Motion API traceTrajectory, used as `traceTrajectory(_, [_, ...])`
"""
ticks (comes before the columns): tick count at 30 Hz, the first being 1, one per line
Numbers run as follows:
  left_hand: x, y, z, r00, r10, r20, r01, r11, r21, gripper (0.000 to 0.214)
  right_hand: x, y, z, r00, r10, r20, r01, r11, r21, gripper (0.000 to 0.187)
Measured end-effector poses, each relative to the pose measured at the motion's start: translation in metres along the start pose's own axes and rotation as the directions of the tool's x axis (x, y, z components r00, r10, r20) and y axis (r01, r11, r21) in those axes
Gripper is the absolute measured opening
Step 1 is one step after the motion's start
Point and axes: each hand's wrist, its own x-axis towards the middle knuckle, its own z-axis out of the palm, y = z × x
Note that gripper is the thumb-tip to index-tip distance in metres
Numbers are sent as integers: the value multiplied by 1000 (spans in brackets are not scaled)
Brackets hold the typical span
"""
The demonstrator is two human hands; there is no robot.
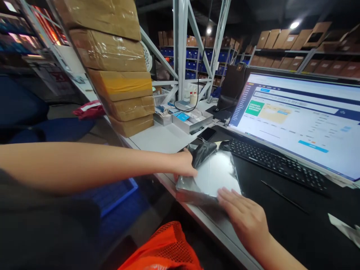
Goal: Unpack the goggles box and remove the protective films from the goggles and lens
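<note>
A flat parcel in a shiny grey plastic mailer bag (213, 174) lies at the near edge of the desk (160, 138). My left hand (184, 165) grips the bag's left side, where the loose black end is folded up. My right hand (243, 215) lies flat, fingers together, pressing on the bag's near right corner. A black keyboard (277, 163) sits just right of the bag, and a lit monitor (300, 116) stands behind it.
A stack of taped cardboard boxes (118, 71) stands on the desk's left end. A grey tray with small items (185, 120), a black phone (207, 134) and a pen (284, 197) lie around. Blue crate (118, 191) and orange mesh (165, 249) sit below. Shelving with boxes fills the background.
</note>
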Motion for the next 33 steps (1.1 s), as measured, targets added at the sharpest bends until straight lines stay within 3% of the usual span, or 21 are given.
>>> traceTrajectory(3, [-1, 19, 3, 999, -19, 35, 18, 999, 28, 102, -14, 20, -2, 996, 71, -54, -69, 997, 31, 19])
traceTrajectory(6, [-2, 39, 4, 999, 6, 53, -13, 991, 132, 101, -24, 40, -7, 989, 139, -40, -135, 987, 91, 18])
traceTrajectory(8, [-2, 47, 4, 998, 59, 19, -62, 974, 219, 99, -29, 47, -10, 991, 135, -15, -133, 986, 105, 19])
traceTrajectory(10, [0, 50, 2, 974, 201, -101, -158, 931, 330, 100, -34, 51, -13, 991, 130, 6, -130, 987, 95, 22])
traceTrajectory(11, [3, 50, 0, 930, 332, -158, -247, 882, 403, 102, -36, 52, -14, 991, 134, 12, -134, 987, 88, 23])
traceTrajectory(12, [6, 48, -2, 830, 521, -201, -371, 784, 498, 102, -38, 54, -14, 990, 140, 15, -141, 987, 79, 24])
traceTrajectory(14, [16, 44, -6, 537, 840, -77, -634, 462, 620, 86, -44, 59, -15, 988, 156, 22, -157, 986, 62, 25])
traceTrajectory(15, [21, 42, -7, 428, 903, 22, -719, 326, 614, 69, -47, 63, -15, 985, 168, 30, -169, 984, 54, 26])
traceTrajectory(16, [26, 40, -8, 361, 926, 112, -782, 235, 577, 55, -49, 67, -15, 982, 187, 39, -188, 981, 46, 26])
traceTrajectory(17, [30, 39, -7, 336, 927, 168, -820, 199, 537, 43, -52, 71, -15, 975, 215, 49, -217, 976, 35, 26])
traceTrajectory(21, [41, 45, 2, 362, 920, 149, -842, 254, 476, 4, -53, 84, -20, 919, 370, 137, -372, 928, -11, 26])
traceTrajectory(24, [46, 50, 7, 361, 923, 133, -858, 273, 436, 12, -52, 96, -38, 821, 510, 255, -508, 858, -80, 19])
traceTrajectory(26, [50, 50, 8, 355, 929, 104, -875, 290, 389, 14, -57, 110, -58, 704, 644, 299, -621, 763, -180, 14])
traceTrajectory(29, [57, 49, 12, 363, 931, 30, -887, 336, 317, 19, -76, 137, -85, 465, 831, 306, -752, 553, -359, 17])
traceTrajectory(31, [62, 51, 19, 412, 911, -18, -872, 400, 281, 21, -89, 152, -94, 324, 889, 323, -786, 443, -432, 24])
traceTrajectory(33, [66, 55, 30, 468, 880, -79, -843, 472, 259, 25, -99, 162, -95, 237, 907, 347, -801, 385, -459, 32])
